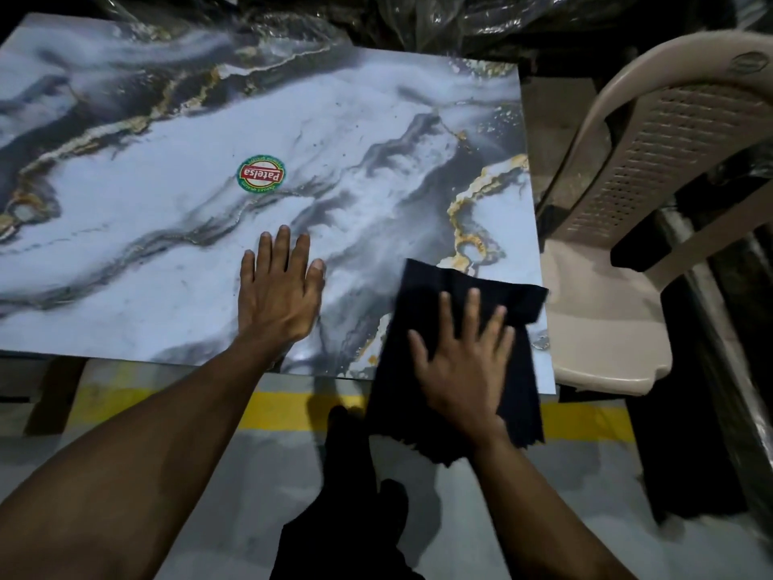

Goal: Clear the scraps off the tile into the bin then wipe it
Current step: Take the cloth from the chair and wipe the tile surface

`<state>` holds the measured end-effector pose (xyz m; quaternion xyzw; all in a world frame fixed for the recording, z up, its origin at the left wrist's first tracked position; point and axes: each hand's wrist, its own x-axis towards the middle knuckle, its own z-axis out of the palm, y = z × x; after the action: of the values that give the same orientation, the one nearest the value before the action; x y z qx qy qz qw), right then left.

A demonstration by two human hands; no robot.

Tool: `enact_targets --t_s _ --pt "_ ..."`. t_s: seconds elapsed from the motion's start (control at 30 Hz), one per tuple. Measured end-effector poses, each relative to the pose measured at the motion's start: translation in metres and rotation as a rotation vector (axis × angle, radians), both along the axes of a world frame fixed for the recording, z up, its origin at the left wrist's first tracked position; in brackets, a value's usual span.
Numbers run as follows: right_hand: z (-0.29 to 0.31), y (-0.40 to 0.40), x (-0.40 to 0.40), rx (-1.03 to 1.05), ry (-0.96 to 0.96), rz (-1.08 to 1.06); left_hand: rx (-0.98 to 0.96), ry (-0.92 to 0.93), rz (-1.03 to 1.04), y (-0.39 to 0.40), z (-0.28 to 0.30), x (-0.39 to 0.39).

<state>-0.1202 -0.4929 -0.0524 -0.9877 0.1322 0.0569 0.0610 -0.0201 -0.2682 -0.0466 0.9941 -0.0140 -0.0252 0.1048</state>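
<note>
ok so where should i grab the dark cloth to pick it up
Pinch the part of the dark cloth that hangs over the near edge of the tile, coming from the near side and below. That flap hangs free, while the rest lies flat under the right hand.

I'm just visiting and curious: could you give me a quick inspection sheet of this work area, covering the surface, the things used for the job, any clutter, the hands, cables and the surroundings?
Surface: large glossy marble-patterned tile, white, grey and gold, lying flat; tiny dark specks near its far right part.
Job's things: dark navy cloth spread on the tile's near right corner, its lower part hanging over the near edge. No bin in view.
Clutter: round green and red sticker stuck mid-tile; no larger scraps seen.
Hands: left hand flat on the tile, fingers straight; right hand pressing flat on the cloth.
Cables: nothing seen.
Surroundings: beige plastic chair at right; crumpled clear plastic sheeting behind; grey floor with yellow stripe.
</note>
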Motion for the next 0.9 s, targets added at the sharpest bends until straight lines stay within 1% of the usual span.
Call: enact_targets --t_s 0.1,0.23,0.33,0.47,0.57,0.63,0.7,0.8,0.9 --pt "0.006 -0.043 0.020 -0.012 0.100 -0.157 -0.011 0.007 0.008 0.000 0.000 0.000" --pt "0.008 -0.064 0.083 0.019 0.065 -0.241 -0.007 0.001 -0.004 0.002 -0.003 0.001" --pt "0.009 -0.052 0.132 0.041 0.075 -0.207 0.017 -0.015 0.002 0.004 -0.006 0.005" --pt "0.010 -0.005 0.169 0.031 0.096 -0.059 -0.011 -0.040 0.001 0.004 -0.007 0.005" --pt "0.006 0.039 0.152 0.021 0.078 0.045 -0.016 -0.052 -0.004 0.005 -0.008 0.004" --pt "0.004 0.062 0.115 0.031 0.019 0.109 -0.009 -0.062 -0.007 0.006 -0.006 0.004" --pt "0.002 0.072 0.076 0.040 -0.019 0.129 0.028 -0.087 -0.012 0.005 -0.005 0.005" --pt "0.004 0.060 0.035 0.010 0.029 0.068 0.104 -0.146 -0.008 0.002 0.002 0.016" --pt "0.010 0.030 0.023 -0.024 0.129 -0.109 0.145 -0.173 -0.005 0.002 0.008 0.038"
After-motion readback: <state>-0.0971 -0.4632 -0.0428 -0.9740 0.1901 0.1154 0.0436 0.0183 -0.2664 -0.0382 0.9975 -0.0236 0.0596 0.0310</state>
